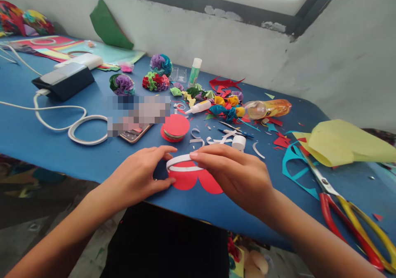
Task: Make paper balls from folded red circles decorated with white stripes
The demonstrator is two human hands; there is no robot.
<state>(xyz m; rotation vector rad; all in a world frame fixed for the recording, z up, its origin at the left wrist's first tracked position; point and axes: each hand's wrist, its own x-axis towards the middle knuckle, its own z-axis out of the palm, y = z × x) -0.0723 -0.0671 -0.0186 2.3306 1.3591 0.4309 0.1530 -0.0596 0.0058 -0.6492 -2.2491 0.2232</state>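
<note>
A red paper shape with rounded lobes [185, 181] lies near the front edge of the blue table. Over it stands a thin white strip bent into a ring [179, 159]. My right hand [236, 170] has its fingertips on the ring's top edge, thumb hidden beneath. My left hand [145, 168] curves around the left side, thumb at the paper's edge and fingers apart from it. Just behind the hands is a stack topped by a red paper disc [176, 124]. White strip offcuts [198, 141] and a white tape roll [238, 142] lie nearby.
Large scissors [328, 187] lie at right beside yellow paper [349, 142]. Behind are a glue stick [194, 72], a bottle [267, 109], crepe-paper balls [122, 84] and red scraps. A phone [136, 133], white cable [55, 127] and dark box [63, 82] occupy the left.
</note>
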